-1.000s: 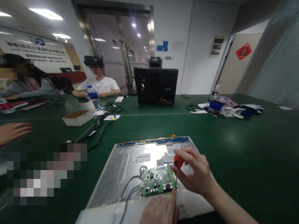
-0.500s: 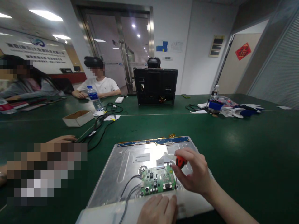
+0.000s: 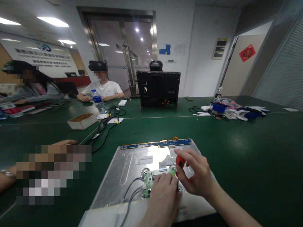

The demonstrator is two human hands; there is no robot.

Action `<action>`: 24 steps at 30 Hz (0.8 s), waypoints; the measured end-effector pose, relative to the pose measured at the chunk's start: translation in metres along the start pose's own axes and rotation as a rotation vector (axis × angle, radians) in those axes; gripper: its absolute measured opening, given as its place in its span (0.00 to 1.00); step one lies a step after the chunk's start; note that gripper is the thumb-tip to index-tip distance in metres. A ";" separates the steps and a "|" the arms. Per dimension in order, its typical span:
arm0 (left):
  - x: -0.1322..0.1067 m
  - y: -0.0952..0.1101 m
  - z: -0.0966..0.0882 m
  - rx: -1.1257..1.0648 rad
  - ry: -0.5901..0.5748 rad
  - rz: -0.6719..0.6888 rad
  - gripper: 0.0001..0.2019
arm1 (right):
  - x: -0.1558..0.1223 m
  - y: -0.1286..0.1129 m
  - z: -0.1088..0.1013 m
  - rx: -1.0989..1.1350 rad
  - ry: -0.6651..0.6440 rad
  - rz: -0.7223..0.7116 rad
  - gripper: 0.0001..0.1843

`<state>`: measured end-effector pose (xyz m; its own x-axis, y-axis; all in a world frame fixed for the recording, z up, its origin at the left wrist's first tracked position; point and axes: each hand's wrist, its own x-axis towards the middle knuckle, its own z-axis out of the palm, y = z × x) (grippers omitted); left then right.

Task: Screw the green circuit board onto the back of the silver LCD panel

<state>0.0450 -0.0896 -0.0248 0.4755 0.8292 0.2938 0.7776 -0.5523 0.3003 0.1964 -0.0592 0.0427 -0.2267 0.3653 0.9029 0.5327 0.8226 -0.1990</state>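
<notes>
My right hand (image 3: 197,171) grips the red and black handle of a screwdriver (image 3: 180,161), held upright over the right edge of a green circuit board (image 3: 148,179). My left hand (image 3: 164,195) reaches across the board and covers most of it. Its fingers are bent and close together, with thumb and index finger by the screwdriver's lower end; what they pinch, if anything, is hidden. The board lies on the metal back of a flat display panel (image 3: 111,183), with grey cables (image 3: 132,189) running off its left side.
A blue strip board (image 3: 156,144) lines the panel's far edge. White sheeting (image 3: 113,216) covers its near edge. To the left are a person's arm (image 3: 10,176), a small box (image 3: 82,121), black cables (image 3: 101,138) and a water bottle (image 3: 98,102). A black monitor casing (image 3: 159,90) stands ahead.
My left hand has moved up from the white sheeting onto the circuit board, beside the screwdriver. My right hand still holds the screwdriver, its fingers slightly shifted on the handle.
</notes>
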 end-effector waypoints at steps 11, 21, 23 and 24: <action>0.000 -0.006 0.009 0.080 0.042 0.054 0.10 | 0.000 0.001 -0.001 0.003 -0.053 -0.010 0.19; 0.000 -0.011 0.021 0.158 0.103 0.075 0.10 | -0.004 0.003 0.003 0.017 -0.024 -0.008 0.19; -0.001 -0.012 0.022 0.174 0.081 0.097 0.09 | -0.004 0.003 0.004 0.017 -0.021 -0.009 0.20; -0.001 -0.012 0.023 0.182 0.071 0.108 0.09 | -0.004 0.003 0.004 0.017 -0.021 -0.010 0.20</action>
<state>0.0441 -0.0820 -0.0493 0.5349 0.7542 0.3809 0.7881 -0.6078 0.0968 0.1957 -0.0569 0.0373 -0.2493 0.3661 0.8965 0.5162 0.8335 -0.1969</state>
